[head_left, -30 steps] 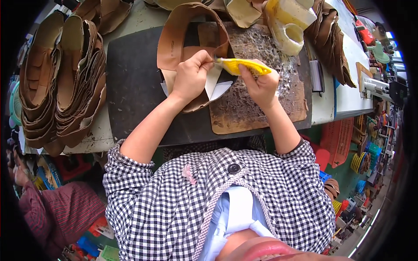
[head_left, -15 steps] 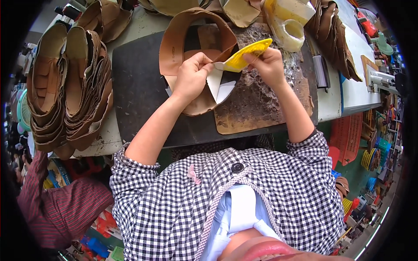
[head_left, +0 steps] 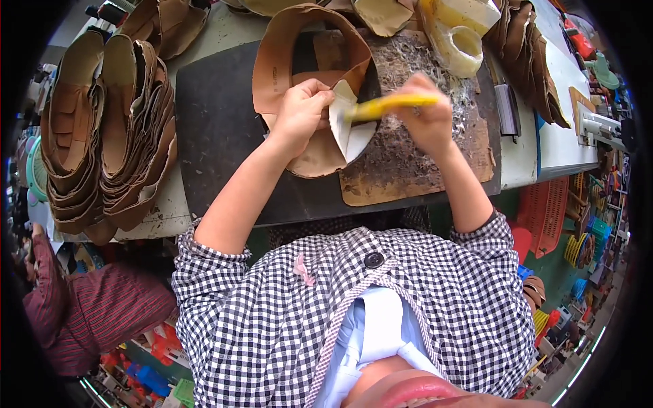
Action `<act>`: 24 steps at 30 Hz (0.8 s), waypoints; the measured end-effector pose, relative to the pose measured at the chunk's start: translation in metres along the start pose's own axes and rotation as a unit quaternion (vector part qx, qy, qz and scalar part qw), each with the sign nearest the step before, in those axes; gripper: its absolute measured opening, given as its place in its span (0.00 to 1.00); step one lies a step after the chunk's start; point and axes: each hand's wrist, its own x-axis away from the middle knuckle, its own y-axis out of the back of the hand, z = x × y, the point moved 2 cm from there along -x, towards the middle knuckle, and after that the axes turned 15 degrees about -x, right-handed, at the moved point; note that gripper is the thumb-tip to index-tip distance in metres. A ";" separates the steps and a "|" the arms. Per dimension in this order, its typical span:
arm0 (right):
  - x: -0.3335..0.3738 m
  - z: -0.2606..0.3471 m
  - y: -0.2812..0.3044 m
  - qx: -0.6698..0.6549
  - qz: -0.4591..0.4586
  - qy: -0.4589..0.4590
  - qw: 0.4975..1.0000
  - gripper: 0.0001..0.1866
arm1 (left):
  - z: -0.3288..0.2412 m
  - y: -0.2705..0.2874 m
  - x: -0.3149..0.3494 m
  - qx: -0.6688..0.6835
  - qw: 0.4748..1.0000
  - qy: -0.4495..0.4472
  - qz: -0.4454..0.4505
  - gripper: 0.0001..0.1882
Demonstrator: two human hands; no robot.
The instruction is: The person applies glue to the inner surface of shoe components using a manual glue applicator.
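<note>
A brown leather shoe upper (head_left: 272, 85) lies on the black mat, its pale lining turned outward at the near end. My left hand (head_left: 299, 115) pinches the edge of the upper beside a white, folded-back flap (head_left: 344, 126). In my right hand (head_left: 425, 115) is a yellow-handled brush (head_left: 391, 105), blurred by motion. Its pale tip reaches the white flap; whether it is pressing on it I cannot make out. The fingers of my right hand are closed around the handle.
A stained brown board (head_left: 415, 163) lies on the black mat (head_left: 211, 136). Behind it stands a glue-coated translucent container (head_left: 452, 47). Stacked brown uppers (head_left: 132, 136) fill the left side; more hang (head_left: 537, 64) at the right. A person in a striped shirt (head_left: 112, 299) is at lower left.
The yellow brush has swung lower, and its tip is now over the white flap. The flap is spread more openly. My left hand still holds the upper, which has shifted slightly.
</note>
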 end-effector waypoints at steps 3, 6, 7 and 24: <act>0.008 0.002 0.001 0.092 -0.027 0.012 0.995 0.04 | 0.004 -0.005 0.000 -0.020 0.999 -0.018 -0.018 0.05; 0.024 0.019 -0.011 0.003 0.056 -0.093 0.994 0.06 | 0.009 -0.003 -0.005 -0.059 0.996 -0.053 -0.045 0.06; 0.022 0.019 -0.009 -0.004 0.009 -0.067 0.998 0.06 | 0.014 -0.002 -0.005 -0.098 0.990 -0.090 -0.050 0.06; 0.020 0.026 0.049 -0.325 -0.329 -0.048 0.885 0.06 | -0.064 0.068 -0.022 -0.670 0.654 -0.177 -0.304 0.18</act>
